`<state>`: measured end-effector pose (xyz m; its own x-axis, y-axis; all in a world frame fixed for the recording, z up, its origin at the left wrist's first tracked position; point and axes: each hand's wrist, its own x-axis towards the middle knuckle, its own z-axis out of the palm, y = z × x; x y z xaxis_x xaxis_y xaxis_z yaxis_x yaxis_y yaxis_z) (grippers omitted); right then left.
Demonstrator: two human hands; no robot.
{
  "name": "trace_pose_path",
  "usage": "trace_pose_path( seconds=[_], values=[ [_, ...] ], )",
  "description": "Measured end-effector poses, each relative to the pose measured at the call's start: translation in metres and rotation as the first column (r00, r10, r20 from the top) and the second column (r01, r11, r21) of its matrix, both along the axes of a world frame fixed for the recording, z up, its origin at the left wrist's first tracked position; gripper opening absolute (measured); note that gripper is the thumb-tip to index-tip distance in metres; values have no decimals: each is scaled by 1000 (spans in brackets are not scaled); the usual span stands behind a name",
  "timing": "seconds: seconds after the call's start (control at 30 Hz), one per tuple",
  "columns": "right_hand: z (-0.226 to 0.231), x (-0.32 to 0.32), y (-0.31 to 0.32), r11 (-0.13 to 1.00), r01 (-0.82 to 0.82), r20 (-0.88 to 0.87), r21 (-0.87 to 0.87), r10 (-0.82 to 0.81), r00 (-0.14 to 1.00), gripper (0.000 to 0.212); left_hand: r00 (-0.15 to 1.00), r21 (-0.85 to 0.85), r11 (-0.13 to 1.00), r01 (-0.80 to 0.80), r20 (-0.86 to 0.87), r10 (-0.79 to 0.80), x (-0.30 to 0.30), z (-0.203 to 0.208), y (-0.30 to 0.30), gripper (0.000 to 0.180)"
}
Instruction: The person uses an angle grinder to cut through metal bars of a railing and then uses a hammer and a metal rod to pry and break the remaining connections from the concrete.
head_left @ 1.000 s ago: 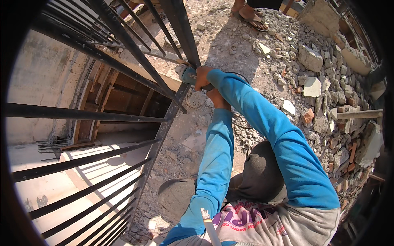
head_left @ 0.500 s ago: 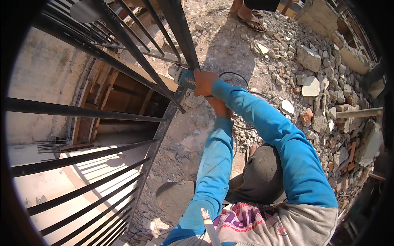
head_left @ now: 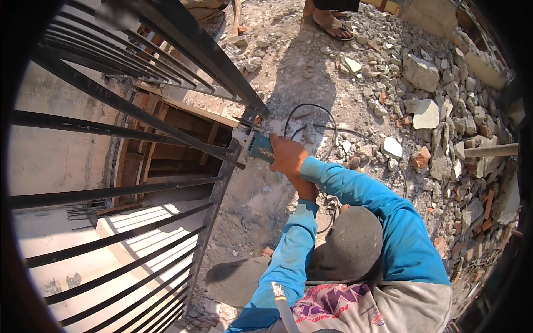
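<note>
Watching remotely, I'm using the black grille [head_left: 210, 216] as reference. Grinder [head_left: 261, 149], teal with a grey metal head, is just right of the grille's long edge rail, head end pointing at the rail. Whether the head or wheel touches metal, I can't tell from here. Right hand [head_left: 287, 155] is wrapped tight round the grinder's body, on the side away from the grille. Left hand [head_left: 307, 189] is tucked under the right one, same side of the grille; its fingers are hidden, so I can't call its grip. Any marking on the grinder is too small for me to read. Main lettering I see is on the shirt [head_left: 411, 299], down and right of the grille: large purple letters, smaller red lines and a small emblem, partly folded and upside down to me. Sleeves are plain blue. Black cable [head_left: 336, 136] loops over the dirt right of the grille, just past the right hand. Rubble [head_left: 438, 172] lies farther right of the grille, with a pale slab [head_left: 426, 114] in it. Bystander's sandalled foot [head_left: 333, 28] is up and right of the grille, well apart from both hands.
</note>
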<state>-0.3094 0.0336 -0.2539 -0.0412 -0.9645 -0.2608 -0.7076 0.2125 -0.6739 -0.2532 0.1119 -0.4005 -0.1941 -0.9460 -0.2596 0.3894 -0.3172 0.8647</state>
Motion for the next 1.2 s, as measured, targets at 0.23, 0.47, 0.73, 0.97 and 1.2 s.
trace_pose_path(
  seconds=[0.23,0.47,0.73,0.97,1.2],
  values=[
    [-10,1,-1,1000,-30,157,7,28,987,54,997,66,998,23,78,-28,25,-11,2,37],
    [-27,-4,-7,1000,-20,240,-15,23,970,62,1000,285,959,2,6,-3,21,30,-1,40],
    [-22,-5,-13,1000,-15,280,-3,16,960,55,981,393,919,-20,-171,95,41,-4,-12,28],
    [-30,-4,-14,999,8,262,-31,1,965,56,998,243,969,52,32,-61,33,1,-17,47],
    [-26,-12,-27,1000,-10,195,-13,13,981,63,997,351,936,-18,-58,41,6,50,-24,45]
  ],
)
